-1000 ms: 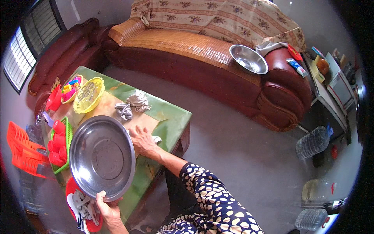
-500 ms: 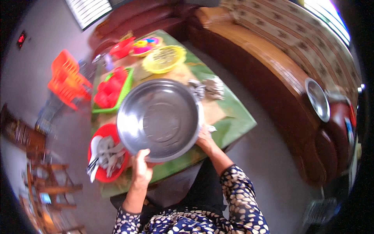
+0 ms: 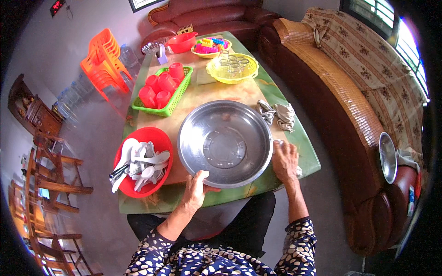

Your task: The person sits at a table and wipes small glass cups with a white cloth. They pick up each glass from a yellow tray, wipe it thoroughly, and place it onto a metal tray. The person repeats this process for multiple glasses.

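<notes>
Our left grip is closed on the near rim of the basin, thumb over the lip and fingers tucked beneath. The basin lies just ahead of that grip and a little to its right, over the counter; we cannot tell whether its base touches down. It is wide, round and silver-grey, its mouth facing up, with a thin rolled rim and smooth, sloping walls. Soft reflections brighten the wall in places and leave darker grey between. The flat bottom carries a round ring, with short pale marks spaced about it.

Our right grip is just beside the basin's right edge, palm down, fingers bent over a white cloth that peeks out around it. How firmly the fingers close there, we cannot tell.

Left of our left grip sits a red bowl heaped with white spoons. Farther ahead of the same grip is a green basket of red cups. Beyond our right grip lie crumpled grey rags, and farther still, ahead and leftward, a yellow basket.
</notes>
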Available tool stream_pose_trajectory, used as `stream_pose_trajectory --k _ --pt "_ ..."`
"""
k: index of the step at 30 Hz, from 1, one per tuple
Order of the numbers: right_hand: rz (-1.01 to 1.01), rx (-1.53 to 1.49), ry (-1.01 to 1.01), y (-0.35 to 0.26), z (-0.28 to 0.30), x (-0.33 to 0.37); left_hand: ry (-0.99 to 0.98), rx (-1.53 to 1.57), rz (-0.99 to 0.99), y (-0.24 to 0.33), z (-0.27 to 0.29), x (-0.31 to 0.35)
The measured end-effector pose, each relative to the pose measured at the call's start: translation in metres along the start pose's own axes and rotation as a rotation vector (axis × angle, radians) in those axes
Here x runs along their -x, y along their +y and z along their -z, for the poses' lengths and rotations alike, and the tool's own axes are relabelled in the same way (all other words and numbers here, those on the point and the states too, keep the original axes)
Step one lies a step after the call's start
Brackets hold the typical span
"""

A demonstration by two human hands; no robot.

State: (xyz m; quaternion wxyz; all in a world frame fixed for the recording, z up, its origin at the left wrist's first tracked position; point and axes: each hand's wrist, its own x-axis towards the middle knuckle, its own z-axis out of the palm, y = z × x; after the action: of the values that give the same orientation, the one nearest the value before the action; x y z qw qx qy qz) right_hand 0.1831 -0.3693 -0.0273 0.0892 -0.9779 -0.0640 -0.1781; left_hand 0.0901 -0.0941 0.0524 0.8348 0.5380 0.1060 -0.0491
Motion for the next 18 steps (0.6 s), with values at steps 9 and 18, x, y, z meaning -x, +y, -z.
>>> stream_pose_trajectory --k 9,18 --pt "-0.338 0.077 0.177 0.046 0.013 0.010 -0.028 0.116 0.123 -0.033 0.013 -0.016" --pt "-0.003 -0.163 0.045 -0.019 0.045 0.079 0.002 0.192 0.176 -0.041 0.006 -0.031"
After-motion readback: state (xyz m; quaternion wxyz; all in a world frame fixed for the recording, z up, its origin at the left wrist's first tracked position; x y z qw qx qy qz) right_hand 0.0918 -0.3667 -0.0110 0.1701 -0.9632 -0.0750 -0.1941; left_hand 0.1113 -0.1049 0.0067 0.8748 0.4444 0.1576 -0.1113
